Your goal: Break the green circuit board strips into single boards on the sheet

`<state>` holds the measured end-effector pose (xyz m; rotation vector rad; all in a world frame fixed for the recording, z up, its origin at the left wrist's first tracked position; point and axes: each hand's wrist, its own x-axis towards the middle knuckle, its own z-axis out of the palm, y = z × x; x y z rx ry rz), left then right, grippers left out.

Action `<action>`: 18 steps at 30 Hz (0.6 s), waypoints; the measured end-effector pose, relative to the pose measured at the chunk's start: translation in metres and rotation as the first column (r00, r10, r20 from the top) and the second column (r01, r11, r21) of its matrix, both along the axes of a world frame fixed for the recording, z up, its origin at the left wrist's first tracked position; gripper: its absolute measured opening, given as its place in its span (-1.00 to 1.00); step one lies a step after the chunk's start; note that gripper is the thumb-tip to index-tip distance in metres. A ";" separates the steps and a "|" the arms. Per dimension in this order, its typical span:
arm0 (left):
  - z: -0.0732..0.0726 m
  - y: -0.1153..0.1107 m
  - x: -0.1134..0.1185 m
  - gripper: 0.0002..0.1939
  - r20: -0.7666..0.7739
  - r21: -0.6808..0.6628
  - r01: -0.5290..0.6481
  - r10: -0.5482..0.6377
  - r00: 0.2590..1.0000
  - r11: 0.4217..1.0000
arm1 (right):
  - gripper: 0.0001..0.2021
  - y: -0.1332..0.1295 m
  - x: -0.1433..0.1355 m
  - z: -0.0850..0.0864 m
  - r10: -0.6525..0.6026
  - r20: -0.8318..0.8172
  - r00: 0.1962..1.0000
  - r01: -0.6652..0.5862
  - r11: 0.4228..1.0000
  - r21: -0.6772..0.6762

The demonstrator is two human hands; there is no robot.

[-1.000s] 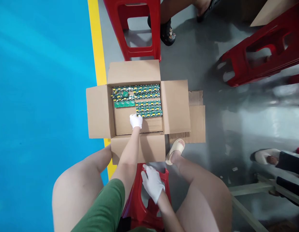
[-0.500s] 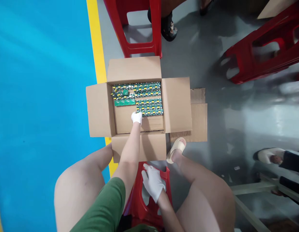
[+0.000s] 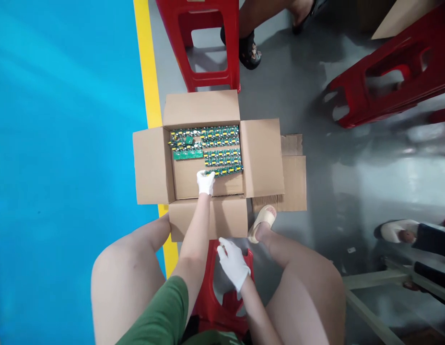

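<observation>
An open cardboard box holds rows of green circuit boards with yellow parts. My left hand, white-gloved, reaches into the box and is closed on the left end of one circuit board strip. That strip lies slightly tilted, with a narrow gap between it and the row above. My right hand, in a white glove too, hovers above a red stool between my legs. Its fingers are loosely stretched with the thumb apart, and nothing shows in them.
Flattened cardboard lies right of the box. Beyond the box stands another red stool, with a person's foot in a black clog beside it. More red stools are at the upper right. A yellow line borders the blue floor.
My left hand has drawn the nearest board strip slightly toward me, opening a gap from the row above. My right hand has shifted slightly right and up.
</observation>
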<state>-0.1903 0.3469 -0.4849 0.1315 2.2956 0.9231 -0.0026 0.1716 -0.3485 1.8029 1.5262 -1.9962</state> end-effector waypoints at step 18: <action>0.320 -0.221 0.143 -0.66 -0.400 0.543 0.455 -0.259 0.879 0.706 | -0.43 0.032 0.002 0.167 -0.819 -0.549 0.167 0.848 0.403 -0.345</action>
